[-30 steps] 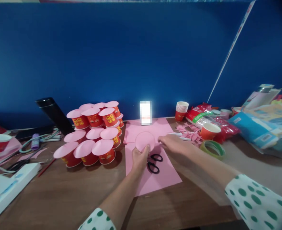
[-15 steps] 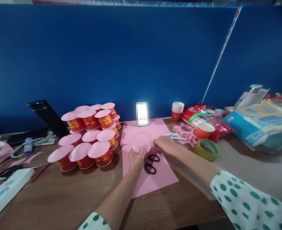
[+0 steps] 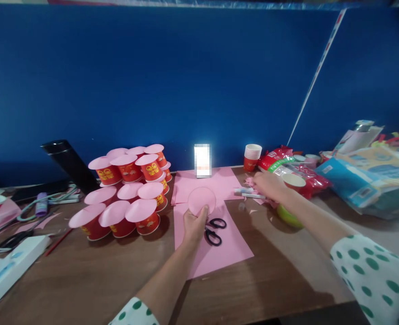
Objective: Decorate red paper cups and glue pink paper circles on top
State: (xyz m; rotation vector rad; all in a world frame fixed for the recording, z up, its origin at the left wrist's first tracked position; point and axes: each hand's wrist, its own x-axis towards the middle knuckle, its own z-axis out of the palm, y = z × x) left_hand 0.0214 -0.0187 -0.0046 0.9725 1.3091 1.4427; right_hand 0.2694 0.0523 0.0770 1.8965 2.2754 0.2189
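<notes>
My left hand point(image 3: 195, 222) pinches a pink paper circle point(image 3: 202, 201) between thumb and fingers, above pink paper sheets point(image 3: 233, 253). Black-handled scissors point(image 3: 214, 231) lie on the sheet just right of that hand. My right hand point(image 3: 269, 185) is over a heap of pink paper scraps point(image 3: 249, 181), its fingers curled together; what they hold, if anything, is hidden. Markers point(image 3: 251, 193) lie just left of it. Beneath my right wrist is a roll of yellow-green tape point(image 3: 289, 216), partly covered by the arm.
Red paper cups point(image 3: 145, 224) topped with pink circles stand stacked in two levels on the left. A bright phone point(image 3: 203, 161) leans at the back. Nested cups point(image 3: 252, 157), a red cup package point(image 3: 276, 160) and a blue bag point(image 3: 355, 180) stand right. A power strip point(image 3: 14, 271) lies front left.
My right hand has moved right, from beside the paper circle to the scraps, now covering most of them. My left hand still holds the circle in the same place.
</notes>
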